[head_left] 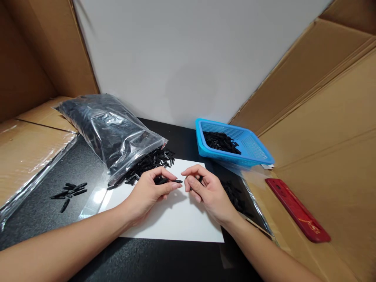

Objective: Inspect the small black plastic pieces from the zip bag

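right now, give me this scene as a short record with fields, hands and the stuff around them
left hand: pinches a small black plastic piece
right hand: fingers curled, dark piece partly hidden inside
surface: white sheet on black table
bag: clear plastic bag, black pieces spilling out
basket: blue basket holding black pieces
far right: red flat object on cardboard

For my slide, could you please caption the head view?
Left hand and right hand pinch small black plastic pieces over white paper sheet.
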`<state>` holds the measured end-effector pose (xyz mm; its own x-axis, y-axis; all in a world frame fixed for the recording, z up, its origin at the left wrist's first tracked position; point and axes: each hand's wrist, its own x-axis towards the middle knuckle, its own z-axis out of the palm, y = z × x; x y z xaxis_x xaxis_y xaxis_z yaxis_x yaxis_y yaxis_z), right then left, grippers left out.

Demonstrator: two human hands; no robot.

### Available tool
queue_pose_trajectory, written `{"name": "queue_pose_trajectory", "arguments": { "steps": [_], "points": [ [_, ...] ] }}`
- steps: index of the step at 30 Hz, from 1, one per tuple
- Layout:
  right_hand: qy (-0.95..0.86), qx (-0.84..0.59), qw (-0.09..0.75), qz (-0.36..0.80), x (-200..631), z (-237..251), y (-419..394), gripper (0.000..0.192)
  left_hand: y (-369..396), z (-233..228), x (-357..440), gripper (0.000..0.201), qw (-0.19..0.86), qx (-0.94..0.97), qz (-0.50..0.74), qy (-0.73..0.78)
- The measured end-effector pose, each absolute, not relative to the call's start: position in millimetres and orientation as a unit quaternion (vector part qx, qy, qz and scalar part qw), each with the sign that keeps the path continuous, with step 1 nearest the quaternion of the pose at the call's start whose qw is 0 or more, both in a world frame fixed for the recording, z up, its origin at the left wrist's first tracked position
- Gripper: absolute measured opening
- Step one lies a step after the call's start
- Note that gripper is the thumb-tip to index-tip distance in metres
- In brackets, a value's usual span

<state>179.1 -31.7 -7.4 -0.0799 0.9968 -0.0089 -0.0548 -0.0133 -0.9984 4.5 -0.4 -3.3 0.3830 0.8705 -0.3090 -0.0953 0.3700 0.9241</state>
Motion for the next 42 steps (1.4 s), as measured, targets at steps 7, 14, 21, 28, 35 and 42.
{"name": "queue_pose_trajectory", "arguments": {
  "steps": [7, 14, 21, 28, 35, 42],
  "points": [
    [-0.63, -0.486, 0.465, 0.388, 178.7, -3.1, -34.8, 0.012, -1.4, -6.0, 2.0, 0.021, 0.688, 0.488, 0.337, 0.418],
    [-0.522, -0.503, 0.494, 0.479, 175.6, -9.5, -32.5, 0.034, -5.3, -0.3, 4.5, 0.02, 0.753, 0.448, 0.287, 0.388],
    [-0.444, -0.478, 0.515, 0.556, 174.3, -5.9, -31.2, 0.039, -4.9, 7.8, 6.2, 0.018, 0.813, 0.334, 0.275, 0.39],
    [-0.358, -0.447, 0.538, 0.619, 177.5, -1.5, -26.6, 0.036, -2.9, -0.8, 5.4, 0.024, 0.817, 0.364, 0.287, 0.344],
    [-0.305, -0.402, 0.509, 0.697, 183.2, -5.0, -22.2, 0.025, -3.5, -2.3, 4.9, 0.027, 0.784, 0.43, 0.296, 0.335],
    [-0.543, -0.462, 0.481, 0.51, 179.0, -5.0, -28.7, 0.02, -4.3, -3.7, 5.4, 0.029, 0.784, 0.431, 0.297, 0.335]
  ]
}}
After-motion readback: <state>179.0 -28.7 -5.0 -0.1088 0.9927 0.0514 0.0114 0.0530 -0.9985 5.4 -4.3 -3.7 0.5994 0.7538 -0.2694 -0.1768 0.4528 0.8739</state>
